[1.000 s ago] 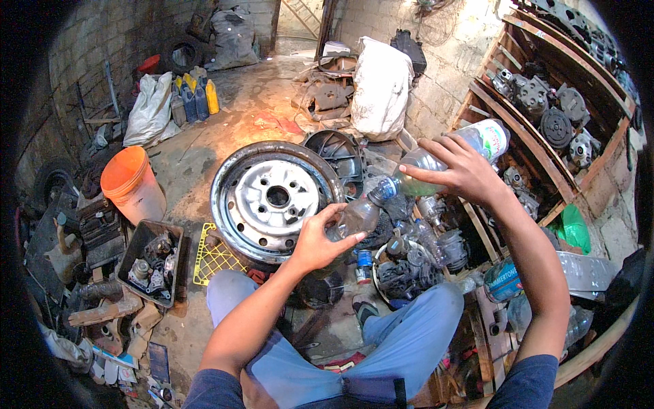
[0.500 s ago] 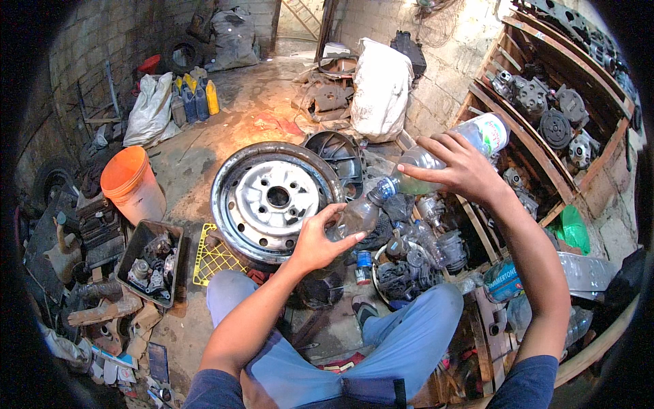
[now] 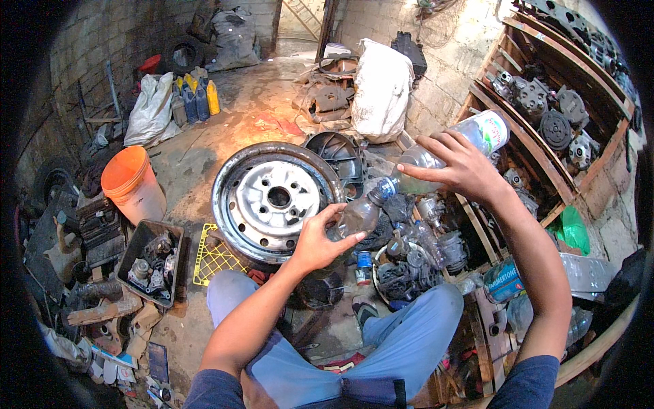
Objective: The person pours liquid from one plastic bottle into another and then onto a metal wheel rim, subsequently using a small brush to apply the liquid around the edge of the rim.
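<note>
Right hand and left hand apart, each clamped round its own load. Steel wheel rim lies just beyond left hand; larger bottle in right, tilted neck-down; smaller clear bottle in left, necks meeting; blue-and-red can stands nearby

- Car-repair workshop, by its contents; block walls, stained floor.
- Near: bare steel wheel.
- Right: wooden shelves stacked with engine parts.
- Near left: dark tub of metal parts.
- Far left: tyre, plastic jugs.
</note>
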{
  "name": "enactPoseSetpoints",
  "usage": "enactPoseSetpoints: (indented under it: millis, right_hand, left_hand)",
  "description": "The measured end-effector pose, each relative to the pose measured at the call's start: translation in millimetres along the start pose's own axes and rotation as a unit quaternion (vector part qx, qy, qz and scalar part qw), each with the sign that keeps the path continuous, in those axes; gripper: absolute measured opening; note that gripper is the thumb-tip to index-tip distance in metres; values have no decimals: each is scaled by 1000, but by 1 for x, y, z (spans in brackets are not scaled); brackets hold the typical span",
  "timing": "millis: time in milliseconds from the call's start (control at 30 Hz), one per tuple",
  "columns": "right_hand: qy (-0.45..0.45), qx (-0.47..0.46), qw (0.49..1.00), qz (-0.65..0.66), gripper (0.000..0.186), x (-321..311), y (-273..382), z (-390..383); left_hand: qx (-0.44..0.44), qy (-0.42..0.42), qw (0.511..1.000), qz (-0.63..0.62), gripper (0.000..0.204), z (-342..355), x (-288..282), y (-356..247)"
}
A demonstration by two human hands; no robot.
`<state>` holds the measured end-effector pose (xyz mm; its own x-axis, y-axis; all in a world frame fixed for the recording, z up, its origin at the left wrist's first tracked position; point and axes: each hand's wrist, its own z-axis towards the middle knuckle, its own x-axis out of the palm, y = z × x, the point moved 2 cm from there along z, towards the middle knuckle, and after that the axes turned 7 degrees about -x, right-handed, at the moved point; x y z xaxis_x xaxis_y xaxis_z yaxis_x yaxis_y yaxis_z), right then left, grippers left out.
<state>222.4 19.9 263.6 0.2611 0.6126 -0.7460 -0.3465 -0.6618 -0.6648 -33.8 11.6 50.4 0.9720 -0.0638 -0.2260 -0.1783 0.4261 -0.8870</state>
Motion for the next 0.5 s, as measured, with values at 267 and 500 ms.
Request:
enactPoseSetpoints:
  millis: [267,500]
  right_hand:
    - [-5,-5,1000,-5,87,-3,-2,3]
    - [2,-20,999,-40,84,-7,-7,4]
  left_hand:
    - [-39,27,999,-1,68,1,-2,-1]
    - [-23,14,1000,-9,64,3,1,-4]
